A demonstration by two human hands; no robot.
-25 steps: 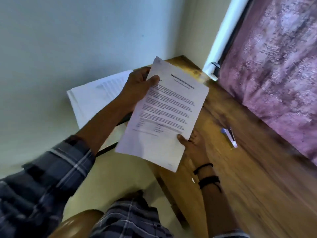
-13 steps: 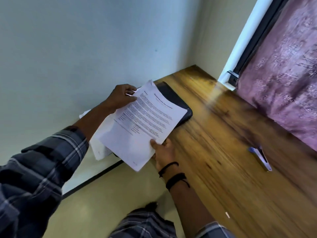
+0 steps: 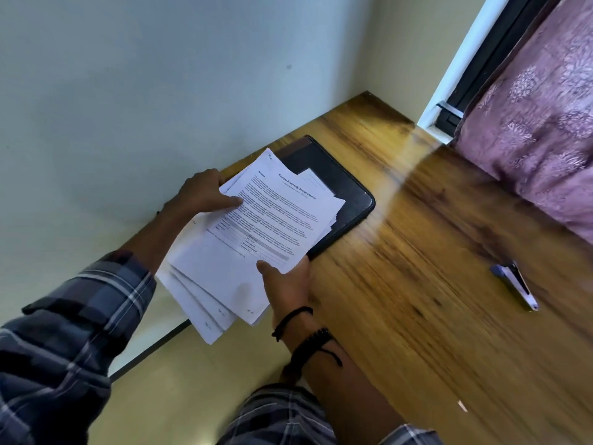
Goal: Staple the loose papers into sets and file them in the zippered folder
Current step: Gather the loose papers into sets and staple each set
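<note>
Head camera, tilted, looks down at desk [image 3: 417, 300].

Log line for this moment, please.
left hand: grips fanned white printed papers | right hand: pinches near edge | black zippered folder: flat on brown wooden desk | blue-and-white stapler: lying untouched

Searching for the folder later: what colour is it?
The flat zippered folder is black; head view shows it.

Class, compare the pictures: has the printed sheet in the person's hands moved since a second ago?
Yes. The printed sheet has come down toward the black folder on the table and now tops the paper stack overlapping it.
</note>
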